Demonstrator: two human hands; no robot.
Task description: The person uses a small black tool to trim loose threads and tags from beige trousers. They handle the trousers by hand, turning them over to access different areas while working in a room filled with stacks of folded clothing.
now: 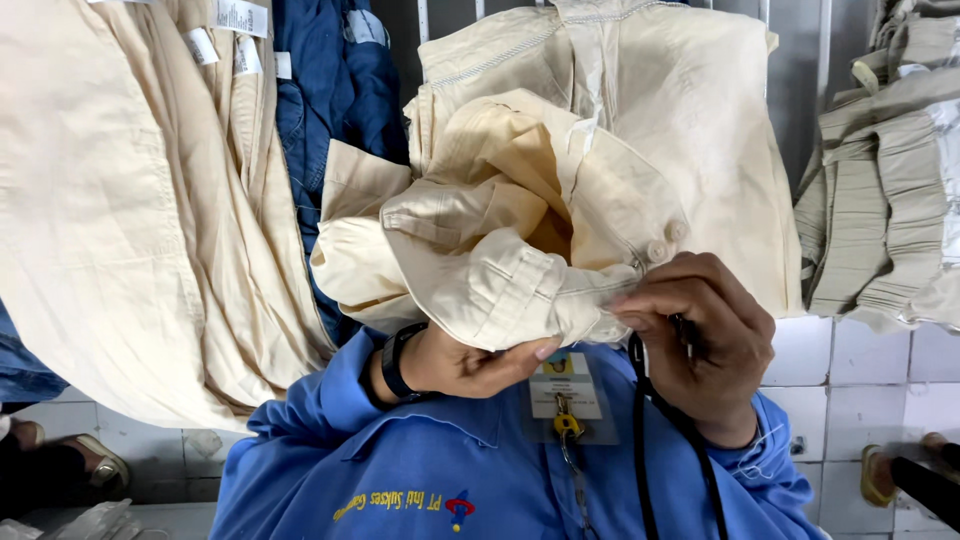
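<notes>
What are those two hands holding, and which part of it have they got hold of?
Both hold cream trousers by the waistband. The left hand supports the band from beneath, and the right hand pinches its edge near the two buttons.

Blue work shirt, wristband, badge

The person wears a bright blue collared shirt [400, 470] with long sleeves and yellow stitched lettering over a small red-and-blue emblem at lower centre. A black band [393, 362] circles one wrist, left of centre. A card badge [565, 385] with a yellow clip hangs at the chest; a black cord [650, 440] runs down beside it.
</notes>
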